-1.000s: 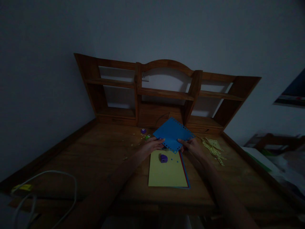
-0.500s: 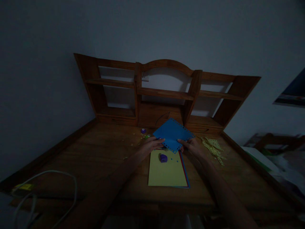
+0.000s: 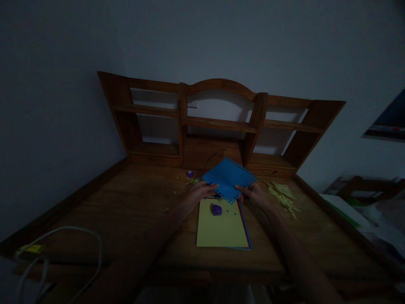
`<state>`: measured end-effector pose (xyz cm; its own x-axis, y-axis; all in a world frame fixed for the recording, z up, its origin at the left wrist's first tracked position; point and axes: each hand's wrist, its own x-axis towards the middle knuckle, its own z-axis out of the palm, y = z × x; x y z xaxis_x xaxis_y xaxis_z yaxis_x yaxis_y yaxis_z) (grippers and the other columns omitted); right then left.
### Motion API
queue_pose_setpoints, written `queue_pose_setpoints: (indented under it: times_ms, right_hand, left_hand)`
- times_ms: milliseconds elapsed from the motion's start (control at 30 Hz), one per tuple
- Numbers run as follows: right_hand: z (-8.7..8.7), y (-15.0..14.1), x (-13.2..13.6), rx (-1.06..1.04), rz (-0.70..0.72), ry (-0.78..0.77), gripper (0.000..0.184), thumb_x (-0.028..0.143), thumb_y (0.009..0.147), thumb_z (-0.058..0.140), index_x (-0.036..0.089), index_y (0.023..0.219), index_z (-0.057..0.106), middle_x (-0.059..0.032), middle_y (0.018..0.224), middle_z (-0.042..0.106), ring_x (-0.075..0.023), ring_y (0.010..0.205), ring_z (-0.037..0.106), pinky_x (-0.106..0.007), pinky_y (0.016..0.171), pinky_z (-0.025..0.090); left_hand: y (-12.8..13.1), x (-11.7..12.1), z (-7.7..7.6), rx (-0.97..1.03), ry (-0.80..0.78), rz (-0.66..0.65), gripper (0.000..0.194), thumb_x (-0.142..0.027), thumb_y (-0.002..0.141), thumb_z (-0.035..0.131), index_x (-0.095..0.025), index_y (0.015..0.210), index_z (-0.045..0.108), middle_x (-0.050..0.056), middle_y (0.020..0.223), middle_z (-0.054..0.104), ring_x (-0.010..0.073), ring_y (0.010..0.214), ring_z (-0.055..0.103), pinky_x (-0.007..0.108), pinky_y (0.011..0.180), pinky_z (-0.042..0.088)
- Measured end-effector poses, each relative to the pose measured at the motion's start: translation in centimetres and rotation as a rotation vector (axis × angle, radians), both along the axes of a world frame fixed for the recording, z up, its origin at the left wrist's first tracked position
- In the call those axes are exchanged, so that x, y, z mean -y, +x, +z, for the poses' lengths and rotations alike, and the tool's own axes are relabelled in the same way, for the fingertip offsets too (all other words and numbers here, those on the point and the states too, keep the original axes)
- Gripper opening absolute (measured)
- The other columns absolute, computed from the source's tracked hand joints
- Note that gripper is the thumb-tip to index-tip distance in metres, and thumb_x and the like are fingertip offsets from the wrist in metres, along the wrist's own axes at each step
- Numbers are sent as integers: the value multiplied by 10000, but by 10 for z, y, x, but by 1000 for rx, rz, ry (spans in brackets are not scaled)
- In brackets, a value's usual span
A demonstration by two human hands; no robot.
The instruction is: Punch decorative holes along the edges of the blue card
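Both forearms reach in from the near side, one on each side of the yellow sheet (image 3: pixel 221 232), and converge over its far edge. Left hand (image 3: pixel 201 192): closed on the left part of a blue sheet (image 3: pixel 225 174), thumb toward the sheet's middle. Right hand (image 3: pixel 255 195): pinching the same sheet from the right, thumb on its upper face, other fingers partly hidden behind. Blue sheet is raised beyond the yellow sheet's far edge, one corner pointing away, punched holes along several edges.

Purple punch (image 3: pixel 217 210) rests on the yellow sheet's far half; small blue bits (image 3: pixel 235 214) lie to its right. Yellow cut strips (image 3: pixel 282 196) lie well right of the yellow sheet.

Compared with 1.0 s ago: grip unchanged, both thumbs in the same spots; blue sheet's far corner fractionally lower. Punch and bits unmoved on the yellow sheet.
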<state>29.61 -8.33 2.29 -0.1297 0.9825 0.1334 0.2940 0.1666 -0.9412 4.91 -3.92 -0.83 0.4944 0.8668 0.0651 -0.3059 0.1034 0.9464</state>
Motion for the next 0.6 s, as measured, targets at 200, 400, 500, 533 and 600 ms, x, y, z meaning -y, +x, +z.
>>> queue_pose_setpoints:
  times_ms: [200, 400, 500, 533, 600]
  right_hand:
    - [-6, -2, -1, -126, -7, -54, 466, 600, 721, 757, 195, 530, 628, -55, 551, 647, -163, 497, 572, -275, 546, 445]
    - [-20, -5, -4, -256, 44, -134, 395, 552, 733, 781, 174, 666, 689, -63, 649, 686, -171, 557, 602, -286, 571, 461]
    - [-26, -5, -6, -276, 78, -145, 374, 526, 770, 762, 164, 694, 706, -66, 674, 693, -170, 575, 611, -292, 600, 470]
    - [-27, -6, -7, -276, 89, -149, 371, 521, 775, 760, 162, 698, 711, -68, 681, 696, -170, 581, 614, -295, 610, 473]
    - [-28, -6, -7, -276, 108, -152, 367, 517, 778, 761, 161, 703, 719, -71, 690, 702, -172, 591, 618, -298, 622, 475]
  left_hand:
    - [0, -3, -4, -2, -20, 54, 405, -372, 681, 856, -126, 981, 738, 148, 1076, 734, 278, 936, 709, 421, 916, 532]
    - [2, -3, -4, 55, -43, 91, 378, -343, 659, 873, -116, 928, 735, 143, 1059, 736, 262, 914, 703, 421, 926, 530]
    - [2, -3, -5, 66, -27, 108, 343, -333, 686, 857, -124, 930, 735, 134, 1061, 733, 249, 923, 695, 417, 935, 523]
    - [2, -3, -5, 66, -24, 116, 337, -331, 692, 852, -125, 931, 735, 131, 1059, 731, 247, 923, 691, 418, 932, 523]
    - [3, -4, -6, 69, -36, 149, 325, -317, 681, 861, -119, 904, 731, 125, 1028, 729, 240, 905, 685, 420, 920, 528]
